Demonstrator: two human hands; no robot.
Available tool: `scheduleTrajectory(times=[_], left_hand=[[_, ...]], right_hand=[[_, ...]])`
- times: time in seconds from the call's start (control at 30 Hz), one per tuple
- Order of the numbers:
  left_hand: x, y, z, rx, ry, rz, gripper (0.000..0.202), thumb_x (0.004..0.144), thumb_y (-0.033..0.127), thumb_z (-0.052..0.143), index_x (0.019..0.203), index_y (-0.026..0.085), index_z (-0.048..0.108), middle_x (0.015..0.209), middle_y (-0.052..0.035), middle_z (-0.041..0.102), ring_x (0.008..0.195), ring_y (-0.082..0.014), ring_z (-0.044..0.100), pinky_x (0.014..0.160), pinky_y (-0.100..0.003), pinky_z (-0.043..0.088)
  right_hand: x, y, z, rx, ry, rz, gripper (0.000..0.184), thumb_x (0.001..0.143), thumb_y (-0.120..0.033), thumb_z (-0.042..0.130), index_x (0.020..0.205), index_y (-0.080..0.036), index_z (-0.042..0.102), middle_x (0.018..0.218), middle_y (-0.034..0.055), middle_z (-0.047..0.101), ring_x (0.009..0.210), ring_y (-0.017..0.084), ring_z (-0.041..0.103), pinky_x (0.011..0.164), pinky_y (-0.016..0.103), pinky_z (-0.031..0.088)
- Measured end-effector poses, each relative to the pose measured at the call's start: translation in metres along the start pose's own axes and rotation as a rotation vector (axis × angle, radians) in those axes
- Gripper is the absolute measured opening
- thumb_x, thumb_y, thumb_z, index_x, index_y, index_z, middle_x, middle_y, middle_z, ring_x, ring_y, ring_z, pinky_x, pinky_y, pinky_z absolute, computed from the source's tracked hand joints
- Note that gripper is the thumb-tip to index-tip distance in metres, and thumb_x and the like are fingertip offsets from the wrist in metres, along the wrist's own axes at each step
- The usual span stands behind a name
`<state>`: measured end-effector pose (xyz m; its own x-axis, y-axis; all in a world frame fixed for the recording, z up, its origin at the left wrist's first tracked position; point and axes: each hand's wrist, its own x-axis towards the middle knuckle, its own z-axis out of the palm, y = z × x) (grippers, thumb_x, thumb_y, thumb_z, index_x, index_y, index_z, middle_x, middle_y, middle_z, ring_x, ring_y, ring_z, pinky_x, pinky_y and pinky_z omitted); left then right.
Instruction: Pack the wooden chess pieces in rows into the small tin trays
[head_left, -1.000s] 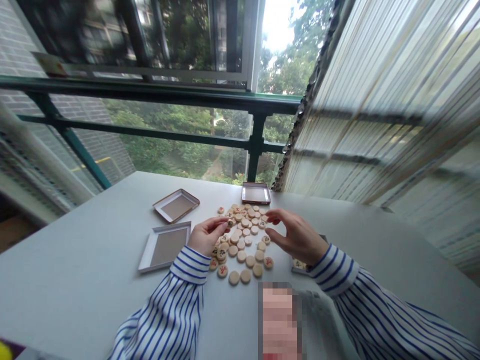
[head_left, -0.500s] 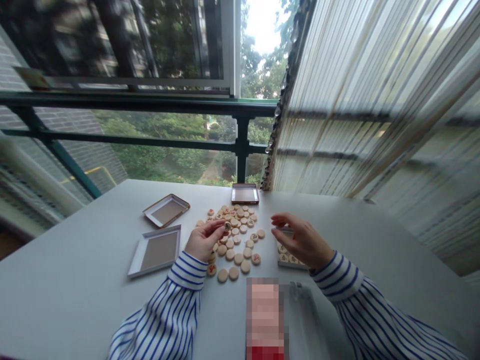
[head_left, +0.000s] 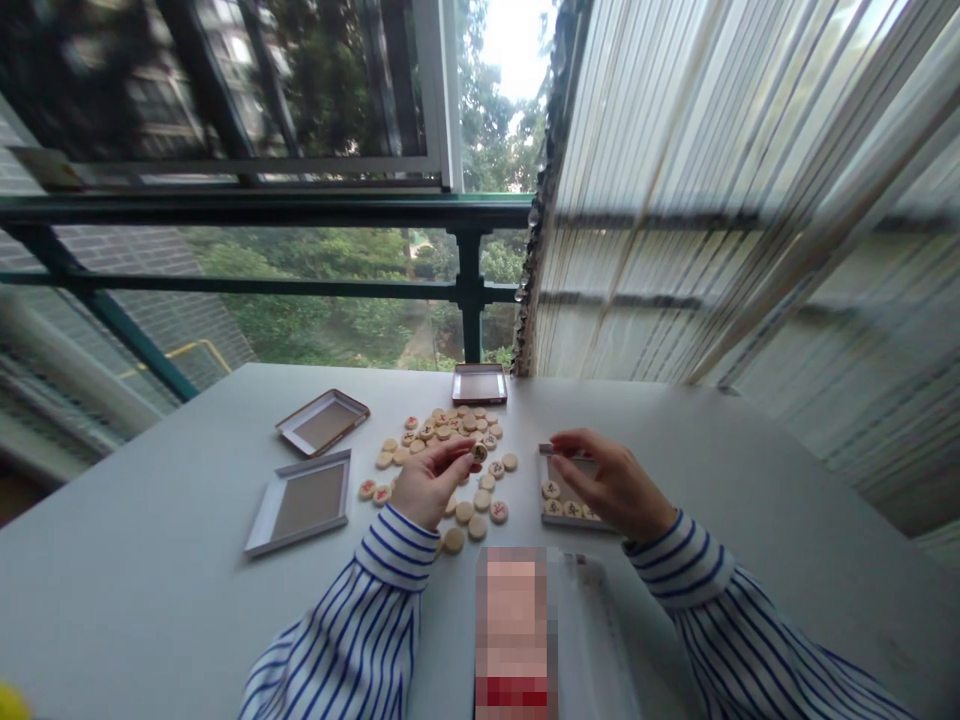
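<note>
Near the centre of the frame, the thumb and fingertips of the left hand [head_left: 427,485] pinch a small, round, pale wooden disc with a dark character on its face [head_left: 478,452], held up over a loose scatter of similar pale wooden discs [head_left: 464,513]. Right of centre, the right hand [head_left: 619,480] has its fingers curved and its thumb parted from them, with nothing visible in the gap; it is above a shallow, rectangular, grey-rimmed tray [head_left: 544,465], and whether it touches the tray cannot be told. Pale discs with dark characters [head_left: 552,490] lie along the near edge and left side of that tray, partly covered by the hand. In the scatter, some discs show red characters, some dark ones, and many a plain face; toward the far side they crowd together. Left of centre lies a larger grey-and-white rectangular tray [head_left: 304,500], with a brown-edged shallow tray [head_left: 322,425] just beyond it, and another brown-edged tray [head_left: 480,383] sits at the far edge of the smooth white table [head_left: 150,480]. At the lower middle is a pixelated pinkish-red block [head_left: 512,600]. A dark green metal railing [head_left: 300,210] crosses behind, and a pale string curtain [head_left: 637,150] fills the upper right.
</note>
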<state>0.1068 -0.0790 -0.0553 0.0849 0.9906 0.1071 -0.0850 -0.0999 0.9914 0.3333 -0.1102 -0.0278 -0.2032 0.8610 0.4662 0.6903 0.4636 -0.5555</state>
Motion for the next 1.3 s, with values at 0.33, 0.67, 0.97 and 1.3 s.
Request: scheduleTrajectory(times=[0.33,0.67,0.97,1.3], left_hand=[[0.002,0.001,0.033,0.001,-0.083,0.013,0.032,0.065,0.026,0.066,0.093,0.01,0.063,0.081,-0.0094,0.07,0.069,-0.0172,0.066,0.07,-0.03,0.053],[0.015,-0.004,0.064,-0.059,-0.166,-0.012,0.031,0.064,0.025,0.067,0.091,0.009,0.064,0.079,-0.0096,0.069,0.066,-0.0155,0.065,0.069,-0.03,0.052],[0.014,-0.019,0.076,-0.077,-0.2,-0.041,0.028,0.065,0.024,0.067,0.089,0.009,0.065,0.075,-0.0076,0.069,0.065,-0.0146,0.064,0.067,-0.028,0.051],[0.008,-0.028,0.072,-0.118,-0.235,-0.112,0.029,0.063,0.024,0.069,0.087,0.009,0.064,0.074,-0.0064,0.069,0.064,-0.0137,0.063,0.068,-0.028,0.051]], right_hand=[[-0.014,0.011,-0.004,0.004,0.081,0.026,0.016,0.08,-0.025,0.049,0.09,-0.017,0.059,0.084,0.005,0.064,0.078,0.015,0.059,0.074,0.028,0.046],[-0.019,0.016,-0.005,-0.035,0.143,0.036,0.015,0.08,-0.023,0.048,0.087,-0.017,0.06,0.081,0.0048,0.064,0.076,0.015,0.059,0.074,0.028,0.046],[-0.021,0.027,-0.004,-0.055,0.15,0.003,0.013,0.078,-0.02,0.05,0.086,-0.017,0.06,0.079,0.0046,0.064,0.075,0.016,0.059,0.071,0.03,0.047],[-0.024,0.027,0.003,-0.05,0.08,-0.074,0.015,0.079,-0.019,0.051,0.091,-0.018,0.06,0.087,0.006,0.064,0.083,0.017,0.058,0.075,0.032,0.046]])
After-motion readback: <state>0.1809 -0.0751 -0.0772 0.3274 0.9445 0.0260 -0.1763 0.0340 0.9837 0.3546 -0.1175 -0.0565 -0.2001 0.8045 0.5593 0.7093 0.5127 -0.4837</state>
